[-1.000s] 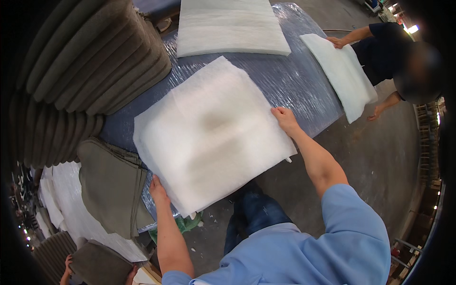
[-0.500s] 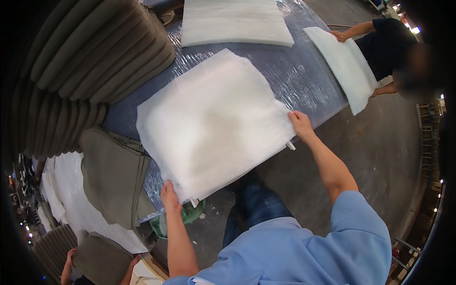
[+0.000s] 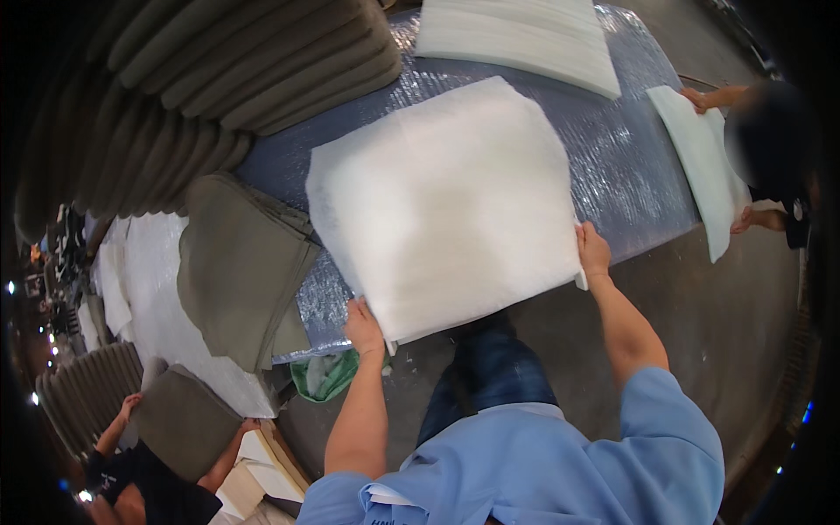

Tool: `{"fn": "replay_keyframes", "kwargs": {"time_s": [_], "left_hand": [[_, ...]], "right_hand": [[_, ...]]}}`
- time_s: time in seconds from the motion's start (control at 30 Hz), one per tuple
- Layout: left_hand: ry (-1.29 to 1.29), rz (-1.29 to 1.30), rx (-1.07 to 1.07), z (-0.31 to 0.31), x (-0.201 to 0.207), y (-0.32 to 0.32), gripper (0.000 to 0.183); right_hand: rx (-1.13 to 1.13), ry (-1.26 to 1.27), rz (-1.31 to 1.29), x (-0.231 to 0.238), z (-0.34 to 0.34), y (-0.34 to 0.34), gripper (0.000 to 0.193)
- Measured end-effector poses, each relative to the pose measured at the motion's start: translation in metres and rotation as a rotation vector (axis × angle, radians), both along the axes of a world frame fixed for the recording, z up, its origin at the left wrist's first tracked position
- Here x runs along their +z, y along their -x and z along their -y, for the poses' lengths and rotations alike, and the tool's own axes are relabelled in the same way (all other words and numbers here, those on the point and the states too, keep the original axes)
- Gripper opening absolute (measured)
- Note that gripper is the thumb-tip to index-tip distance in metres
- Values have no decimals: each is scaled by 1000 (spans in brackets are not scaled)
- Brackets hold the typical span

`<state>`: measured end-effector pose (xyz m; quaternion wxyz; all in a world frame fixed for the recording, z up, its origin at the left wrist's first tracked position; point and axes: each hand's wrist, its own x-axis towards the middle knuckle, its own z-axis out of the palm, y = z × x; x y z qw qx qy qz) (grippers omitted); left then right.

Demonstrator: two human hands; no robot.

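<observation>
A broad piece of white batting (image 3: 446, 201) lies in front of me at the near edge of a plastic-covered table, its near corners hanging slightly over. My left hand (image 3: 363, 328) is closed on its near left corner. At its right side my right hand (image 3: 592, 251) grips the edge, with the fingers partly hidden underneath. Small white flaps stick out below both hands. To the left, a pile of flat olive-grey fabric pieces (image 3: 236, 271) rests on the table.
Tall stacks of grey cushions (image 3: 262, 70) stand at the far left. White padding sheets (image 3: 525, 39) are piled at the back. A co-worker on the right holds a white pad (image 3: 700, 166); another at lower left holds a grey cushion (image 3: 188, 420). A green bag (image 3: 324, 376) sits below the table's edge.
The view has turned, so the table and stacks appear shifted right. Both my hands keep hold of the batting, which now sits squarer to me. The right co-worker's pad has tilted more upright.
</observation>
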<state>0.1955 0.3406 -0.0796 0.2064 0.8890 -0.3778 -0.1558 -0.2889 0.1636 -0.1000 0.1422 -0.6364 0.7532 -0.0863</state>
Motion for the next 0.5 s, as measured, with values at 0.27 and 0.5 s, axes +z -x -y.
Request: {"fn": "replay_keyframes", "kwargs": {"time_s": [0.27, 0.5], "left_hand": [[-220, 34, -42, 4, 15, 2, 20], [-51, 147, -189, 12, 27, -3, 12]], "right_hand": [[37, -1, 80, 8, -5, -10, 21], [123, -2, 120, 33, 0, -13, 16]]}}
